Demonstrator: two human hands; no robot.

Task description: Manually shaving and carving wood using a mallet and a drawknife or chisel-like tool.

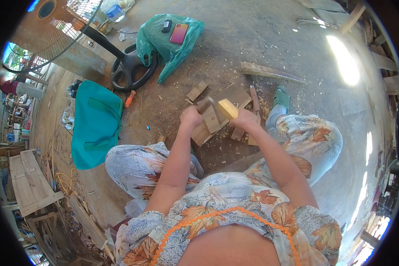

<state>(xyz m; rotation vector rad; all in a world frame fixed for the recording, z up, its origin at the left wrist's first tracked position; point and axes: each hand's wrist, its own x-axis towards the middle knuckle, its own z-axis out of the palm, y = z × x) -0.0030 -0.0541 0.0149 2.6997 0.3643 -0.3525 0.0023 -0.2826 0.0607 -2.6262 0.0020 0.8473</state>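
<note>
Wood, a pale yellow block (228,108), sits gripped in the right hand (246,119), its long axis tilted up and leftward toward the left hand (191,116). That hand is closed on a darker wooden piece (208,115) just left of the block, nearly touching it. Below the block lies a flat board (235,95) among scraps and shavings; further left, a teal bag (95,124).

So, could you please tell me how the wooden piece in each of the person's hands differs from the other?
The wood block in the right hand is pale yellow and chunky, while the wood piece in the left hand is grey-brown, flatter and longer. The block is held up, whereas the brown piece slants down toward the scraps on the floor. Both are gripped firmly.
</note>
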